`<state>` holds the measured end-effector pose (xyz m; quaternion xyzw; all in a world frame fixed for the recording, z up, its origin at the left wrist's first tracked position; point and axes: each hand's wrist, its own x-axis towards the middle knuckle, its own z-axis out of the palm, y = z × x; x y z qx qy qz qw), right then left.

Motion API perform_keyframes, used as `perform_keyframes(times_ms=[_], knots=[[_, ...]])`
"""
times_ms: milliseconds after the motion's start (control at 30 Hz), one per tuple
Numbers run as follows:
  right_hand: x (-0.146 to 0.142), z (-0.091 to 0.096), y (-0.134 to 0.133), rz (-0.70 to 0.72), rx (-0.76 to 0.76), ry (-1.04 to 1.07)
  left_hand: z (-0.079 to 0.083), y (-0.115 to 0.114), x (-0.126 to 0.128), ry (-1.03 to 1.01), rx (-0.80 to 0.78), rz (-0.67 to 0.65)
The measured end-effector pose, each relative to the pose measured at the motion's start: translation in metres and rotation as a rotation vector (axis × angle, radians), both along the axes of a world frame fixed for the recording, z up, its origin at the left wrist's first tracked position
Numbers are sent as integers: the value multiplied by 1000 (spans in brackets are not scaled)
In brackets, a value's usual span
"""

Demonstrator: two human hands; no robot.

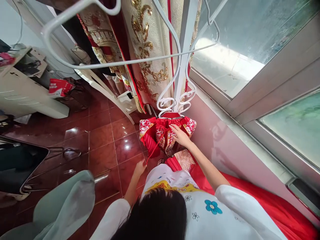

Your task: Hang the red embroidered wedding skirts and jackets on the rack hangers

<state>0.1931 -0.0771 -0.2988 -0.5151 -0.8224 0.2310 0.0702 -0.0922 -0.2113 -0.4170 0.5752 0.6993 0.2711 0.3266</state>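
A red embroidered garment with a gathered top edge hangs low in front of me, at the foot of a white metal rack. My left hand is closed on the end of a thin red cord, which runs taut up to the front of the garment. On the garment's right half lies my right hand, its fingers stretched out against the cloth near the top edge. Below them is a folded red and gold patterned cloth.
Cream gowns with gold trim hang behind the rack. A white chair stands to their left. On the right are a pink wall and a metal-framed window. Red fabric spreads at lower right; pale fabric is at lower left.
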Motion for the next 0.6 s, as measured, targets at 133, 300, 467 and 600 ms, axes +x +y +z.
perform_keyframes(times_ms=[133, 300, 467, 600], knots=[[-41, -16, 25, 30, -89, -157, 34, 93, 51, 91, 161, -197], [-26, -21, -10, 81, -80, -231, 65, 140, 102, 188, 301, -461], [-6, -12, -44, 230, -102, -256, 42, 94, 87, 272, 374, -607], [-8, -1, -60, 302, -234, -336, 8, 70, 63, 470, 330, -619]])
